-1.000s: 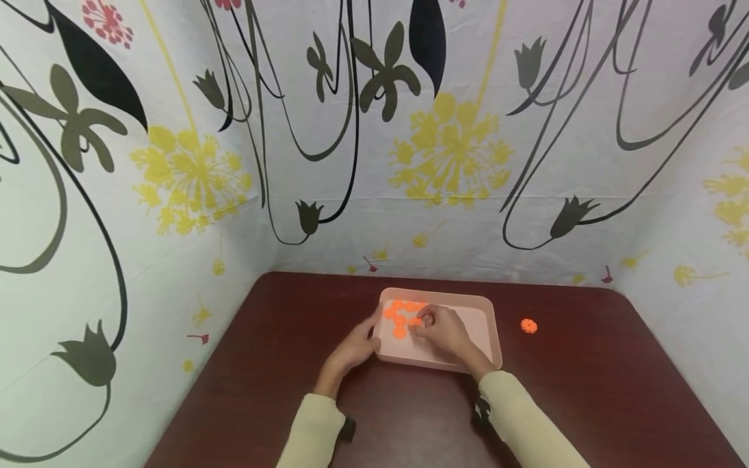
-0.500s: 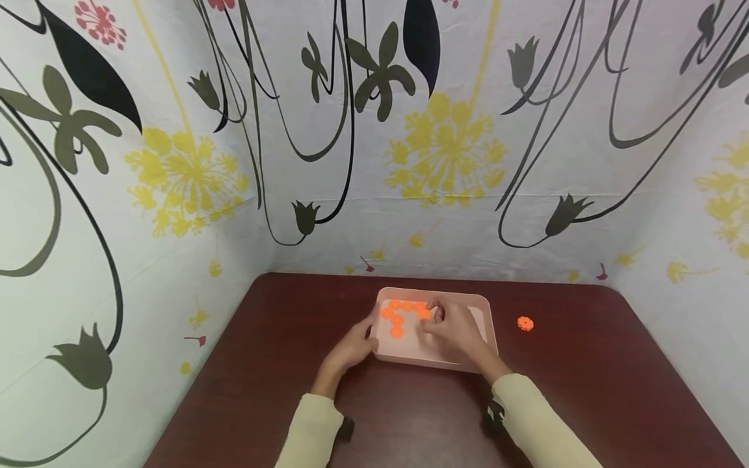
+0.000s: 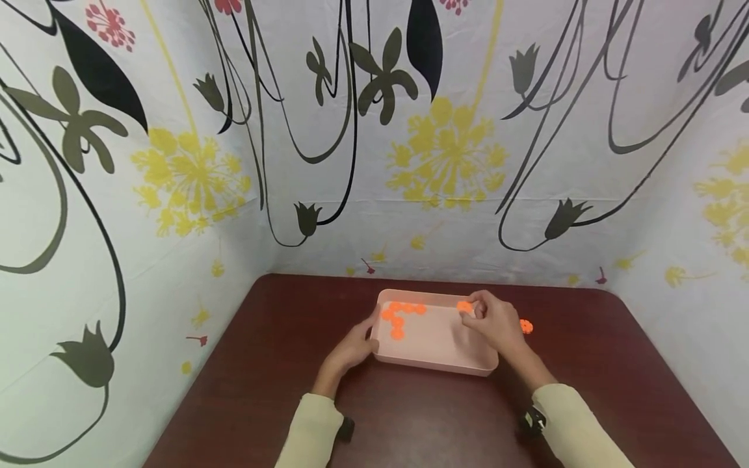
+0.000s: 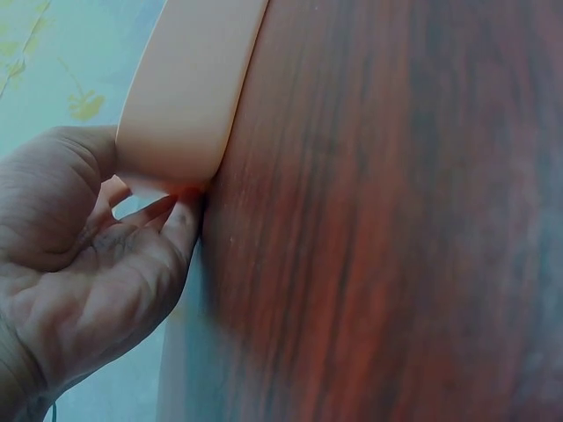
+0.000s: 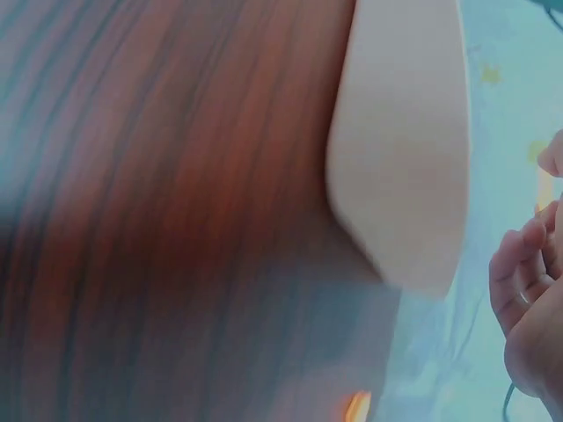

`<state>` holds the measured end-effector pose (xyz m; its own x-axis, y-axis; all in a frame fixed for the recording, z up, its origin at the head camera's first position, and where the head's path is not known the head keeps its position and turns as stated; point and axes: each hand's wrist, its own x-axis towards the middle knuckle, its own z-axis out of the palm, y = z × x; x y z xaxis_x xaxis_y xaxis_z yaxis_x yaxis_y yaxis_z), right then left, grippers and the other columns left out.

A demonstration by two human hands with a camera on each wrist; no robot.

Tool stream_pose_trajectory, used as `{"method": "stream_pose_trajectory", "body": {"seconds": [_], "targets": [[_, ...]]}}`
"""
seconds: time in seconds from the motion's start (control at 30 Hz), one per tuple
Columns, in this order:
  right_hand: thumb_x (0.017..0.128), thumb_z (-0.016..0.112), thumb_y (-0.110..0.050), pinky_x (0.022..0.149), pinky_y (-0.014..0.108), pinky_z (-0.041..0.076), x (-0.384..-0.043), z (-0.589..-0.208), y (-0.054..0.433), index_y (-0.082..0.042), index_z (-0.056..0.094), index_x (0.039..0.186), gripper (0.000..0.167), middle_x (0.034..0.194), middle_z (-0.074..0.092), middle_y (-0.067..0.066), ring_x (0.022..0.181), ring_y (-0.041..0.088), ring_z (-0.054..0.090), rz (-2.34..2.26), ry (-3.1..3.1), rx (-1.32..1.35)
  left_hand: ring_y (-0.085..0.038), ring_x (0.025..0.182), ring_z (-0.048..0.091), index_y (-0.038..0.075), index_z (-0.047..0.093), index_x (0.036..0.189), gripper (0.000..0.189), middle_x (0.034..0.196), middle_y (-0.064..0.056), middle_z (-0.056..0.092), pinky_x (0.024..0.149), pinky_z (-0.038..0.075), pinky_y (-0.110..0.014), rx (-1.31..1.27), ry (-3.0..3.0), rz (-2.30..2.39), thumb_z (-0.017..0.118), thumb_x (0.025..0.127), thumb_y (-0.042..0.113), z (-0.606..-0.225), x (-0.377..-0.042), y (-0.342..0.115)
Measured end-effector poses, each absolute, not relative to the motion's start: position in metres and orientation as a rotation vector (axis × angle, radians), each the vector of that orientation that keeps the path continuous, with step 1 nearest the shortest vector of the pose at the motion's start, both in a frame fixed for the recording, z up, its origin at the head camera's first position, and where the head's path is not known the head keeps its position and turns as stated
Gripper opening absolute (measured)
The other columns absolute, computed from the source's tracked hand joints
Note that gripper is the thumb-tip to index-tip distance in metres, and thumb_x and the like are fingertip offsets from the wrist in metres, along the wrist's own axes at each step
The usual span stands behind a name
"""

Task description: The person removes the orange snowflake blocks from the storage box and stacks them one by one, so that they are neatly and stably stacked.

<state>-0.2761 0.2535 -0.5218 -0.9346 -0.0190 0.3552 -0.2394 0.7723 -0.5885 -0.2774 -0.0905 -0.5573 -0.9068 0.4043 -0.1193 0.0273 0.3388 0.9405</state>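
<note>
A shallow pink tray (image 3: 435, 366) lies on the table, with several orange discs (image 3: 398, 323) in a bent row along its left part. My left hand (image 3: 355, 344) grips the tray's left end; in the left wrist view the thumb lies against the tray wall (image 4: 189, 88) and the fingers reach beneath its corner. Over the tray's far right part, my right hand (image 3: 493, 322) pinches a single orange disc (image 3: 464, 305) between thumb and fingertips. Right of the tray, another orange disc (image 3: 526, 326) with a notched, flower-like edge lies on the wood, partly behind the right hand.
The dark red-brown table (image 3: 433, 422) reaches back to a white cloth (image 3: 351, 260) printed with flowers, which also hangs on both sides. Dark devices are strapped to both wrists, the right one (image 3: 534, 421) showing beside the sleeve (image 3: 576, 422).
My right hand has moved right across the tray, taking an orange disc away from the end of the row. The left hand stays at the tray's left end.
</note>
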Motion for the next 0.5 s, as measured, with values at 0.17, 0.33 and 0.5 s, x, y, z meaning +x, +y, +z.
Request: {"method": "stream_pose_trajectory", "body": {"seconds": [0.17,0.33,0.5], "targets": [[0.084,0.082,-0.023,0.06,0.025,0.039,-0.275,-0.529,0.277,-0.012,0.069,0.111,0.032,0.074,0.06,-0.003,0.063,0.008,0.05,0.906,-2.592,0.151,-0.023,0.14,0.052,0.029,0.017,0.171,0.088,0.171,-0.001,0.04,0.106,0.042,-0.039,0.413,2.192,1.658,0.049,0.096,-0.004,-0.555,-0.276,-0.093],[0.087,0.081,-0.025,0.062,0.026,0.038,-0.273,-0.534,0.308,-0.01,0.068,0.11,0.031,0.076,0.061,-0.001,0.063,0.01,0.049,0.856,-2.59,0.06,-0.023,0.14,0.053,0.033,0.017,0.17,0.086,0.171,0.001,0.039,0.11,0.041,-0.04,0.428,2.184,1.66,0.05,0.099,-0.001,-0.556,-0.276,-0.091],[0.092,0.078,-0.032,0.063,0.028,0.038,-0.269,-0.541,0.339,-0.005,0.067,0.115,0.036,0.078,0.061,0.002,0.067,0.014,0.051,0.832,-2.648,-0.045,-0.022,0.131,0.06,0.04,0.019,0.168,0.086,0.169,0.001,0.042,0.108,0.043,-0.039,0.431,2.188,1.66,0.051,0.1,-0.001,-0.559,-0.278,-0.09]]}}
